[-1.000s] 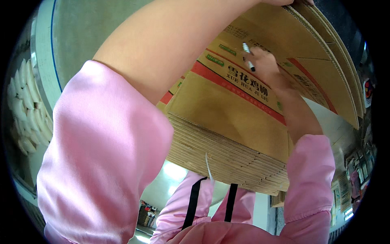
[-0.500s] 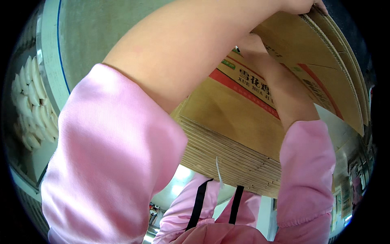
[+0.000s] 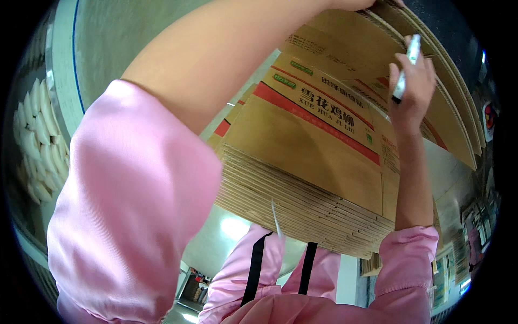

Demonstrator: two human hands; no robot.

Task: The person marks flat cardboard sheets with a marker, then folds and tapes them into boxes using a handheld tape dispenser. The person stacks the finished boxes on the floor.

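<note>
Before the lifted cartons [image 3: 372,46], your right hand [image 3: 414,89] pinches a marker pen [image 3: 407,70], long axis slanting, black end toward you. I cannot tell your cropped left hand [image 3: 356,4]'s grip.

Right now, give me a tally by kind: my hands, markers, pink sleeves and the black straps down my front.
Hands, left hand partly cut off plus right hand: 2
White marker: 1
Pink sleeves: 2
Black straps: 2
Total: 7
</note>
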